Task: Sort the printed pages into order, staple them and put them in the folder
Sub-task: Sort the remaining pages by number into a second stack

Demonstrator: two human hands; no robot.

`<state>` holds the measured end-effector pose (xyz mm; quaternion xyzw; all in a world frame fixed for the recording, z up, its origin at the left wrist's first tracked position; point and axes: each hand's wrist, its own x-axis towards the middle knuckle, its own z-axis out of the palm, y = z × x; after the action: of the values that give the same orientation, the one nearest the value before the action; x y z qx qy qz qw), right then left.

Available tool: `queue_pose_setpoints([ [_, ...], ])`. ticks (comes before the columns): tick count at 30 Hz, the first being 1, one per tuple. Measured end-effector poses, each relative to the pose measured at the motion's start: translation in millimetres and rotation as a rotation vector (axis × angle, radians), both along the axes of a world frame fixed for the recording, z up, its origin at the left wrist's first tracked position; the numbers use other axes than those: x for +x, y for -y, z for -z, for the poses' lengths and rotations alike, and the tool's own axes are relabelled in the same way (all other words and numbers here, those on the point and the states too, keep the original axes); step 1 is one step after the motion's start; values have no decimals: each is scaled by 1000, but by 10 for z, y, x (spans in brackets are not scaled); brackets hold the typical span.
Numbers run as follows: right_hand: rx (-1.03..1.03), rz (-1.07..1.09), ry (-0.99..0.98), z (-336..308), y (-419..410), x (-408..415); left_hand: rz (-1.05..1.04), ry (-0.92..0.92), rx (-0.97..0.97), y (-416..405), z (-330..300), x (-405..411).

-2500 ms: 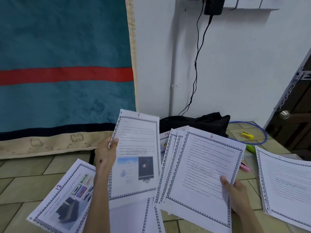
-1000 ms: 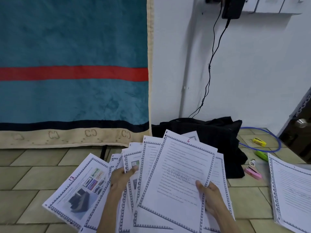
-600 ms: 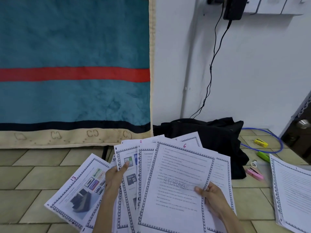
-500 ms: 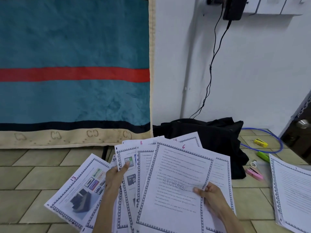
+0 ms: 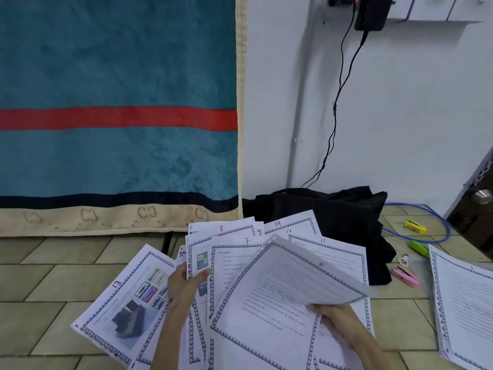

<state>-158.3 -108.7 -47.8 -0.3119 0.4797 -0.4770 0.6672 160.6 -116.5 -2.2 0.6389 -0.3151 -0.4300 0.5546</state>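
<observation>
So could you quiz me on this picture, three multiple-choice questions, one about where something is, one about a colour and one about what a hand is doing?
1. Where does the pink stapler lie?
A. on the floor tiles, right of the black bag
B. on top of the bag
C. in the left hand

2. What colour is the stripe across the teal blanket?
A. yellow
B. red
C. white

3. What is the right hand doing?
A. resting flat on the floor
B. holding the stapler
C. gripping a tilted page by its lower edge

Answers: 1 A, it lies on the tiles beside the bag. 2 B, a red band runs across it. 3 C, its fingers are curled round the page's edge while the left hand holds the fanned pages.
</observation>
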Motion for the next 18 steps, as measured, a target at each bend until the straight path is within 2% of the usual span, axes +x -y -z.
queue_pose_setpoints([
  [4,2,-126,-206,-125,9,73,20,-40,22,1,60,24],
  [8,-8,-196,-274,-193,43,123,10,-60,27,10,110,32],
  [18,-40,-195,-384,-210,44,182,39,-40,-8,-22,60,26],
])
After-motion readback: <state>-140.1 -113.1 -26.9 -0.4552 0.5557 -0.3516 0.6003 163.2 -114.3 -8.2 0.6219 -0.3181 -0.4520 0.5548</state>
